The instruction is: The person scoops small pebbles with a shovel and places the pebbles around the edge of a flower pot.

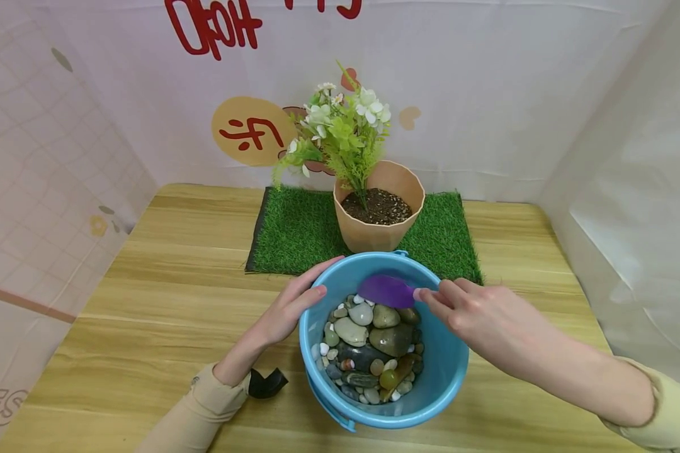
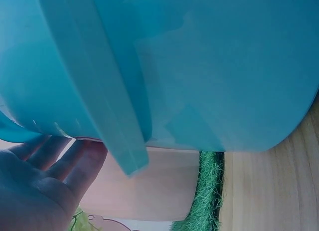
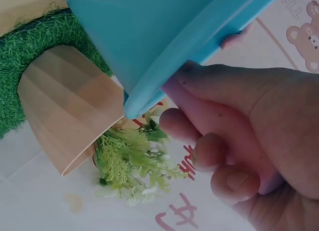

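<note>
Blue bucket [image 1: 436,371] of mixed pebbles [image 1: 368,346], purple scoop [image 1: 386,290] inside

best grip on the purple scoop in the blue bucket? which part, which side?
Take the purple scoop by its handle end at the bucket's right rim, coming from the right and above. The blade points left into the bucket over the stones; only the handle end is free, where the right hand already pinches it.
</note>
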Motion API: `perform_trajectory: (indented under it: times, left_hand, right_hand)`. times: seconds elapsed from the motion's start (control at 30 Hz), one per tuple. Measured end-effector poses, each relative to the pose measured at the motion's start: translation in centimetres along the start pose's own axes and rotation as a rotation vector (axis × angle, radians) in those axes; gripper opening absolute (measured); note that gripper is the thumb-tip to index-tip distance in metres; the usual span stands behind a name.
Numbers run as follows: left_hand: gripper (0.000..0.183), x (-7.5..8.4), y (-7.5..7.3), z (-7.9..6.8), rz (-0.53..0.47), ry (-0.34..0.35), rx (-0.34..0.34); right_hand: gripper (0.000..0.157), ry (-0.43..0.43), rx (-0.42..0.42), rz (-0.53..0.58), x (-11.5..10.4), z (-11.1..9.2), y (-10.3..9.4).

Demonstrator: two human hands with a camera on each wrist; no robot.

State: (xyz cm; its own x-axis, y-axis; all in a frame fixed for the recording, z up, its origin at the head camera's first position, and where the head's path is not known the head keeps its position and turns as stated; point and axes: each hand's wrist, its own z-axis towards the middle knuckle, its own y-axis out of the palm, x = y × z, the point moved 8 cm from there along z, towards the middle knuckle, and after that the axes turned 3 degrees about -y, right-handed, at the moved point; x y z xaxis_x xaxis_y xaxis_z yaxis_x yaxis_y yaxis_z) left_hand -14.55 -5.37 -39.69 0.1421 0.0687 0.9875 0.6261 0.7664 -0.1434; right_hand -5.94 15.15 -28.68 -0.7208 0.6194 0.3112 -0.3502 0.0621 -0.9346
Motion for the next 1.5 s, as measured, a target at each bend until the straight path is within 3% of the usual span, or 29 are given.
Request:
perform_trajectory:
  times: [0.27, 0.5, 0.77, 0.87, 0.97, 1.07, 1.13, 1.2, 1.3, 1.5]
  left_hand:
    - [0.058, -0.1, 0.0, -0.1, -0.003, 0.006, -0.004]
    - [0.059, -0.3, 0.2, -0.1, -0.026, -0.002, -0.006]
    - [0.059, -0.2, 0.2, -0.2, -0.018, 0.01, -0.006]
    - [0.058, -0.4, 0.2, -0.1, -0.025, 0.009, -0.012]
    - [0.058, -0.5, 0.3, -0.1, -0.035, 0.009, -0.02]
    - [0.058, -0.5, 0.3, 0.0, -0.046, 0.007, -0.02]
    - [0.058, -0.6, 0.3, 0.0, -0.045, 0.008, -0.019]
    - [0.058, -0.6, 0.3, 0.0, -0.045, 0.007, -0.016]
    - [0.058, -0.5, 0.3, -0.1, -0.038, 0.011, -0.014]
    - [0.059, -0.2, 0.1, -0.1, -0.037, 0.005, -0.008]
  right_hand:
    - [0.057, -0.082, -0.01, -0.037, -0.7, 0.5, -0.1]
    - [0.058, -0.072, -0.051, -0.014, -0.8, 0.4, 0.0]
    - [0.061, -0.094, -0.083, -0.09, -2.4, 1.5, 0.8]
    - [0.052, -0.126, -0.046, -0.157, -3.2, 1.5, 0.3]
    - [0.03, -0.164, 0.016, -0.221, -4.1, 1.1, -0.4]
    - [0.027, -0.161, 0.024, -0.237, -4.3, 1.0, -0.4]
    - [0.031, -0.133, -0.03, -0.208, -3.9, 1.1, 0.1]
    - [0.044, -0.095, -0.096, -0.155, -3.4, 1.4, 0.8]
    - [0.048, -0.046, -0.189, -0.014, -2.8, 1.6, 1.9]
    - [0.022, 0.065, -0.175, 0.352, -0.7, 1.5, 2.9]
